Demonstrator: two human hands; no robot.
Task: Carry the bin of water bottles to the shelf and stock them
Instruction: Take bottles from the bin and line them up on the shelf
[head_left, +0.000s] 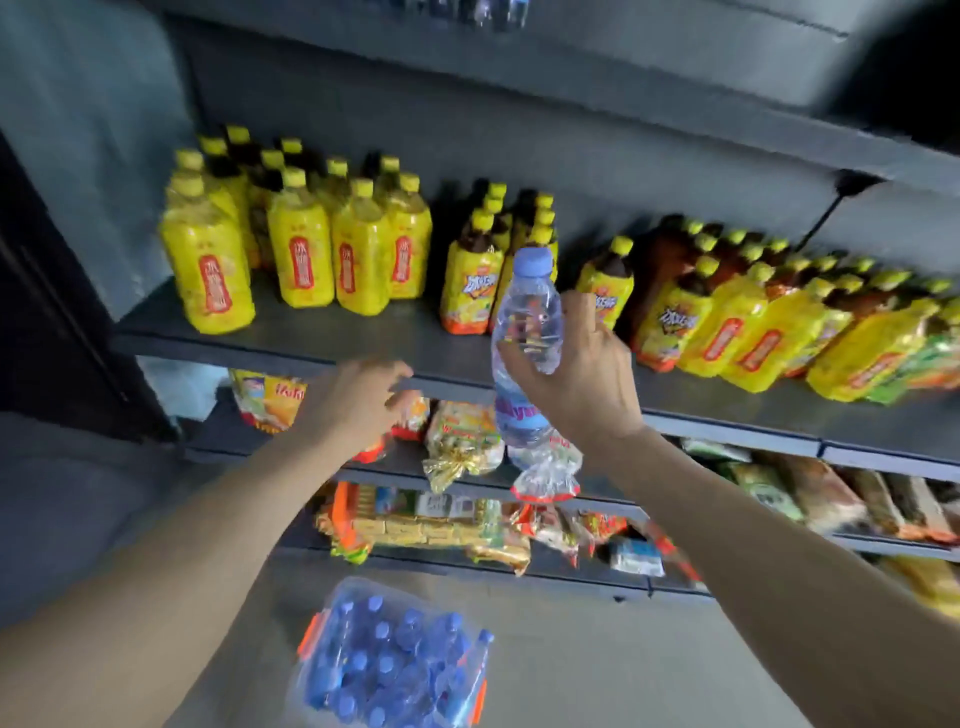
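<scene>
The bin sits on the floor at the bottom of the view, a clear tub with orange clips, packed with blue-capped water bottles standing upright; one at its right edge leans outward.

At far left, big yellow bottles stand in a cluster on the grey shelf. Below them the left hand reaches toward the shelf's front lip, fingers spread and loose, gripping nothing. Just under it, on the next shelf down, lie snack packets, and a lower shelf carries more packets.

Right of centre, the right hand is closed around the middle of one water bottle, thumb across the front and fingers behind. The bottle is roughly upright, blue cap up, raised in front of the shelf's edge and not resting on it. Behind it stand smaller tea bottles with yellow caps. Further right, a long row of yellow bottles runs to the frame edge, blurred.
</scene>
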